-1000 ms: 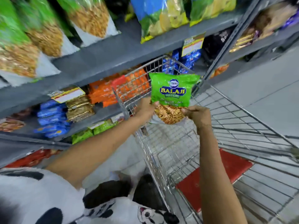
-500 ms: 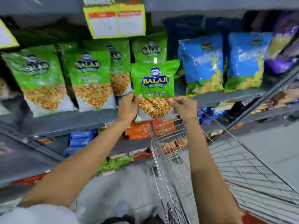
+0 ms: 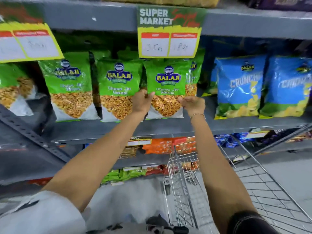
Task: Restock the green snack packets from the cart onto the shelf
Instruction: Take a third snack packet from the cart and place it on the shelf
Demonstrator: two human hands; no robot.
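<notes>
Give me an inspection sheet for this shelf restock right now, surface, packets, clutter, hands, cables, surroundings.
Surface: grey shelf, front edge bare.
Job's things: held packet upright at the shelf, in the row of green packets; cart below, contents not visible.
Clutter: blue bags to the right; price card hanging above.
Grippers: left hand and right hand pinch the held packet's lower edges.
Cables: nothing seen.
Surroundings: lower shelves stocked with orange packs.

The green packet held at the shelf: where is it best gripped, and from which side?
Grip the green packet at its two side edges near mid-height, coming from the front, as the left hand and right hand do. It stands upright, flat and wide, with neighbours close beside it.
</notes>
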